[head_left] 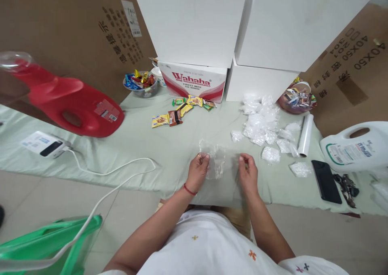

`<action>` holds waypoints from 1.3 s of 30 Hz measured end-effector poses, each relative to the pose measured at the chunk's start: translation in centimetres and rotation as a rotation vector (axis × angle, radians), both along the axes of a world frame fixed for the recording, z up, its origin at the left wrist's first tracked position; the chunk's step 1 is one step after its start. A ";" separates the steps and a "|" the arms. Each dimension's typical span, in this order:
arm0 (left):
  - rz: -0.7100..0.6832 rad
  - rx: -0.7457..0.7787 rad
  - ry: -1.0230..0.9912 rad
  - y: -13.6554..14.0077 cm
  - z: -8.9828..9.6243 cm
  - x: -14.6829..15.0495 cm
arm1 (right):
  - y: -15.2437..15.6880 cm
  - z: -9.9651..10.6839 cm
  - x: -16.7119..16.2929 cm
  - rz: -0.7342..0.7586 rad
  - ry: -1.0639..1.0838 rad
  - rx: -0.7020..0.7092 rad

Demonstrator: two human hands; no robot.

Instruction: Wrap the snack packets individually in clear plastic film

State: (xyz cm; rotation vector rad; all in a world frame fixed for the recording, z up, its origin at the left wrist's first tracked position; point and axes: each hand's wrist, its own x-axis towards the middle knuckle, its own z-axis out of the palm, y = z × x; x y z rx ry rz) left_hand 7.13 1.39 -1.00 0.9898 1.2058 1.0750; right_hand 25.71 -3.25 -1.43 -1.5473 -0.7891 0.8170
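A piece of clear plastic film [216, 161] hangs crinkled between my hands above the green cloth. My left hand [198, 170], with a red string bracelet at the wrist, is closed in a pinch on the film's left side. Over on the right, my right hand [248, 172] has its thumb and fingers closed, and the film seems to stretch faintly to them; its right edge is hard to see. Ahead of the right hand lies a pile of small clear plastic-wrapped packets [259, 119]. Several wrapped snacks [176, 115] lie ahead of the left hand.
A red detergent bottle [81, 101] and a white device [45, 143] with a cable stand left. A candy bowl [142, 85], Wahaha box [194, 81] and snack basket [297, 99] are behind. Right are a film roll [305, 135], phone [326, 182], keys [347, 188] and white jug [360, 147].
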 end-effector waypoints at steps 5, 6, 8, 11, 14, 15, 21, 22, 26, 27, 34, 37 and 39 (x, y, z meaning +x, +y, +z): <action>-0.026 0.008 -0.071 -0.6 0.0 0.0 | 0.2 0.4 -2.3 0.310 0.132 -0.143; -0.021 -0.011 -0.098 -0.6 0.1 -0.1 | 0.4 0.5 -2.7 0.342 0.173 -0.168; 0.033 -0.066 -0.161 -0.4 0.3 -0.4 | 0.6 0.7 -2.9 0.343 0.239 -0.175; 0.195 -0.140 -0.243 0.2 0.5 -1.4 | 0.8 0.8 -1.7 0.203 0.278 -0.101; 0.332 -0.179 -0.275 1.0 0.3 -2.7 | 0.3 0.4 1.0 0.069 0.262 -0.084; 0.357 -0.190 -0.277 1.2 0.3 -3.0 | 0.0 0.2 1.9 0.050 0.224 -0.103; 0.330 -0.250 -0.389 1.2 0.3 -2.9 | -2.2 1.4 3.7 -0.084 -0.357 -0.019; 0.317 -0.254 -0.412 1.1 0.4 -2.6 | -2.5 1.9 2.9 -0.032 -0.389 0.026; 0.287 -0.256 -0.445 0.9 1.0 -1.5 | -2.3 3.7 -2.2 0.440 -0.490 0.186; 0.278 -0.251 -0.449 0.8 1.2 -1.4 | -2.0 3.8 -3.5 0.515 -0.524 0.219; 0.175 -0.195 -0.468 -0.4 2.0 -1.4 | 0.7 2.4 -7.1 0.612 -0.383 0.176; 0.190 -0.172 -0.456 -0.6 1.9 -1.6 | 1.1 1.6 -6.6 0.567 -0.204 0.117; 0.191 -0.163 -0.457 -0.4 1.7 -1.7 | 1.1 1.2 -6.1 0.493 -0.088 0.075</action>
